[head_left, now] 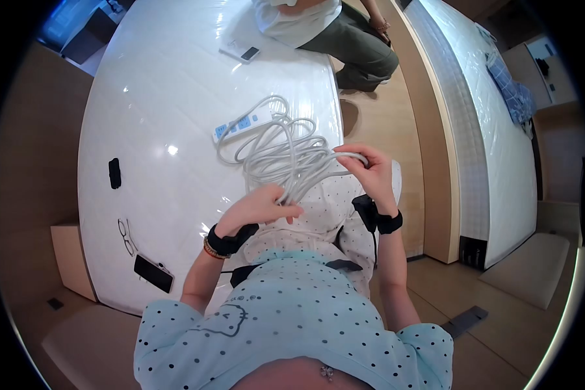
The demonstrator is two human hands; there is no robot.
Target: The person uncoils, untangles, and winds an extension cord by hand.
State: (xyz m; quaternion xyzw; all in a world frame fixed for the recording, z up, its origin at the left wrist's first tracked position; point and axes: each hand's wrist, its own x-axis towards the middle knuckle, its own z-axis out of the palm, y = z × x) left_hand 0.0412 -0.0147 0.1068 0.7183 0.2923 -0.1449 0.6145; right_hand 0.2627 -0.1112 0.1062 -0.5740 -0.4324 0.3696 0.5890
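A long grey power cord (pixel 292 156) lies in loose, tangled loops on the plastic-covered mattress and over my lap. It belongs with a white power strip (pixel 242 123) with blue sockets, partly crossed by a loop. My left hand (pixel 261 207) has its fingers curled round the near side of the loops. To the right, my right hand (pixel 372 170) pinches a bend of the same cord between thumb and fingers, a little away from the bundle. Black straps circle both my wrists.
On the mattress (pixel 169 84) lie a black phone (pixel 154 273), glasses (pixel 126 238), a small black object (pixel 114 173) and a white device with a display (pixel 240 52). A person in dark trousers (pixel 357 49) sits at the far edge. Another wrapped mattress (pixel 468 84) stands right.
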